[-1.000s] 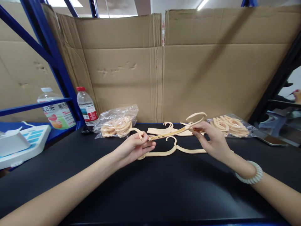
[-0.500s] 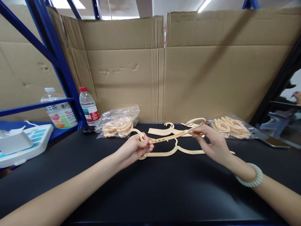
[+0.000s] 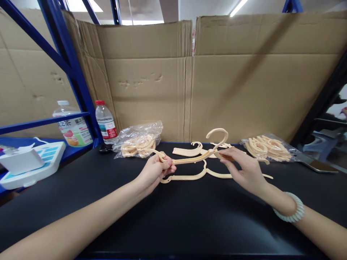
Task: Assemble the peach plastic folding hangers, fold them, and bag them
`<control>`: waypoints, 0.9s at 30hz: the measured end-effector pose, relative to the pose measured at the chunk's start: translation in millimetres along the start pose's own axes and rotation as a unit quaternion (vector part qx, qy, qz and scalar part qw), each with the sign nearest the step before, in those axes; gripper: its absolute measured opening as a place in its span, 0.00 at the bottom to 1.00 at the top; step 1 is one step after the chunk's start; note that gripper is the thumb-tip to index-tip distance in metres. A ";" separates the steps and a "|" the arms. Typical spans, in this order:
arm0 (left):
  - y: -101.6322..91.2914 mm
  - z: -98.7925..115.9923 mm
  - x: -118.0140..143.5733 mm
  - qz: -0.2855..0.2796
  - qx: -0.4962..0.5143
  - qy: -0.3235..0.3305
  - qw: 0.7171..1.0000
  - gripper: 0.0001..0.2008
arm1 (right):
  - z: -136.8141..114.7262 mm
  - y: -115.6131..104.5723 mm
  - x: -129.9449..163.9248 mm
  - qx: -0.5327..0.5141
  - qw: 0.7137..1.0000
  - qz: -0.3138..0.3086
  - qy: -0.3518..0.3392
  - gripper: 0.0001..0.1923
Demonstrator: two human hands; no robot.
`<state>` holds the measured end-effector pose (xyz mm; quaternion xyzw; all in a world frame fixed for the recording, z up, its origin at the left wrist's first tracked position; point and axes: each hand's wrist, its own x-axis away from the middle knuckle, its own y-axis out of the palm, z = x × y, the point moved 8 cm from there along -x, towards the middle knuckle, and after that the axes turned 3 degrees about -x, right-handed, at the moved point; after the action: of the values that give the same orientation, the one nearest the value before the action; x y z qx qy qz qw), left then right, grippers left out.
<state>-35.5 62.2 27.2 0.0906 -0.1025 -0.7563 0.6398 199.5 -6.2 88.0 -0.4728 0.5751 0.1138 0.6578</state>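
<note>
A cream plastic clothes hanger is held up between both hands, its hook curling upward above the middle. My left hand is closed on the left end of the hanger, where a curved piece sticks up past the fingers. My right hand pinches the right arm close to the hook. Behind and below it, a second hanger lies flat on the black table, partly hidden by my hands. Further back lie more hanger pieces, folded or separate; I cannot tell which.
Clear bags of cream hanger parts lie at the back left and back right. A red-capped water bottle stands by the blue shelf post. A phone-like flat object lies far right. Cardboard walls the back.
The held hanger has been turned, so its hook now points up instead of lying over toward my right hand. Both hands keep hold of it. The view has shifted slightly.
</note>
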 end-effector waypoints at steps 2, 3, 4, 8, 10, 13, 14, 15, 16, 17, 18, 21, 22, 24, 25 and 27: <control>-1.4 -0.7 0.0 0.011 0.002 0.000 1.000 0.11 | 0.2 1.3 0.0 0.003 1.000 -0.010 0.008 0.10; -1.7 -0.7 0.3 0.016 0.004 0.001 1.000 0.11 | 0.3 1.8 -0.1 0.005 1.000 -0.015 0.012 0.10; -1.8 -0.6 0.8 0.021 0.007 0.002 1.000 0.11 | 0.4 2.0 -0.2 0.007 1.000 -0.017 0.018 0.10; 1.3 2.7 3.0 0.025 0.020 0.011 0.999 0.10 | 1.3 -0.8 -1.2 0.017 0.999 0.003 0.043 0.10; 2.5 4.2 2.9 0.024 0.027 0.013 0.999 0.10 | 2.7 -1.6 -2.0 0.017 0.998 0.010 0.053 0.10; 2.8 3.7 2.3 0.026 0.022 0.009 0.999 0.06 | 8.8 -3.9 -3.3 0.023 0.997 0.018 0.072 0.10; 4.1 2.5 3.2 0.019 0.007 0.006 1.000 0.05 | 12.3 -5.3 -3.5 0.028 0.996 0.022 0.082 0.10; 7.1 2.0 5.2 0.005 -0.025 0.008 1.000 0.06 | 16.5 -6.7 -3.6 0.029 0.995 0.025 0.095 0.10; 12.1 3.1 8.8 -0.018 -0.078 0.023 0.996 0.09 | 21.2 -8.0 -3.7 0.027 0.993 0.027 0.110 0.10; 19.9 5.6 14.5 -0.050 -0.151 0.053 0.986 0.12 | 25.9 -8.9 -3.6 0.022 0.992 0.027 0.125 0.10; 31.4 9.7 23.1 -0.093 -0.244 0.103 0.960 0.14 | 30.2 -9.2 -3.6 0.014 0.990 0.024 0.139 0.11; 79.4 12.0 69.3 -0.273 -0.489 0.301 0.772 0.09 | 37.7 -4.1 -4.0 -0.023 0.985 -0.016 0.169 0.10; 91.2 7.7 86.0 -0.334 -0.513 0.340 0.714 0.08 | 37.4 -0.1 -4.3 -0.036 0.983 -0.040 0.173 0.09; 102.7 6.5 107.4 -0.384 -0.518 0.393 0.656 0.07 | 33.1 10.9 -4.1 -0.064 0.977 -0.102 0.176 0.08; 105.3 7.9 112.7 -0.389 -0.514 0.410 0.645 0.07 | 30.0 17.1 -3.1 -0.079 0.971 -0.135 0.178 0.06; 107.2 9.7 115.7 -0.381 -0.522 0.430 0.630 0.06 | 24.7 29.2 1.0 -0.110 0.955 -0.197 0.191 0.05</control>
<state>44.6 -68.7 65.0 0.0873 0.6396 -0.7354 0.2062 195.5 27.4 70.1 -0.6591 0.5693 -0.0485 0.4891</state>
